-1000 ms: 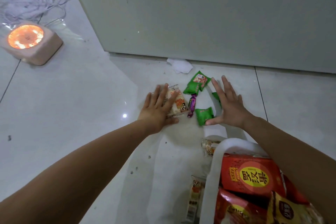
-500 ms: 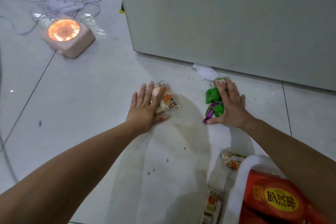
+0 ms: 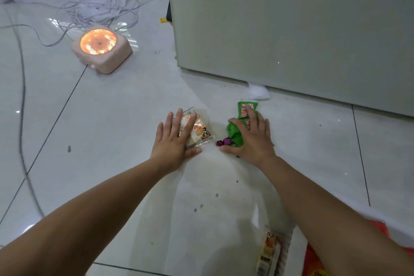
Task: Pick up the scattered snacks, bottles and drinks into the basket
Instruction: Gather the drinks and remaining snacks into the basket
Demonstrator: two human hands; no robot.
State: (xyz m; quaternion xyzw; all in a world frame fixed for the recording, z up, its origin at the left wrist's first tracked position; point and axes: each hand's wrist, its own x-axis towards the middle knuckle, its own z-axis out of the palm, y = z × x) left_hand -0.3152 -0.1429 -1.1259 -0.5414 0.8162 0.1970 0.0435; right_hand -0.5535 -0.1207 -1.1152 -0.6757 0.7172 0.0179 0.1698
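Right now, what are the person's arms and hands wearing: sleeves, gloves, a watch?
Nothing visible. The left hand and right hand are bare: no gloves, rings or watch. Both forearms are uncovered to the frame's edge; no sleeve shows.

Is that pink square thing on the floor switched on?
On: the pink square plastic device has a round centre glowing bright orange.

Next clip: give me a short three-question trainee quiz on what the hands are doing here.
1. True or false: the left hand lies flat on the clear snack packet.
2. What does the right hand cover? A green packets; B a bottle; C a can.
3. Fill in: the candy by the right thumb has a ___ wrapper.
Key: 1 true; 2 A; 3 purple.
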